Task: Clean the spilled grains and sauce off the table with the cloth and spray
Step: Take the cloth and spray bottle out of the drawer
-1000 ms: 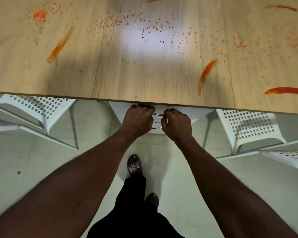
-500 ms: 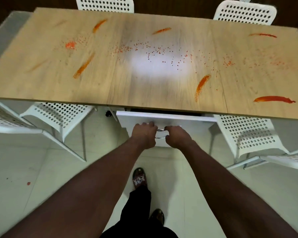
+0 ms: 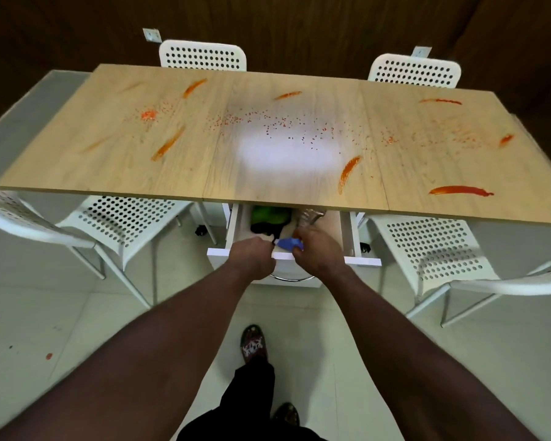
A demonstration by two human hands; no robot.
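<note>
Head view: blue spray head in right hand, just beside left hand.

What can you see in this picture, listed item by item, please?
table: one, light wood, centre
sauce streaks: at least seven, orange-red, across the tabletop
grains: many, orange-red, scattered on the tabletop
chairs: four, white, two far, two near
drawer: one, white, open under the table's near edge
green item: one, drawer back
black item: one, before the green
blue item: one, drawer front
floor spots: red, lower left
left hand, right hand: at drawer front, flanking the blue item; grips unclear
</note>
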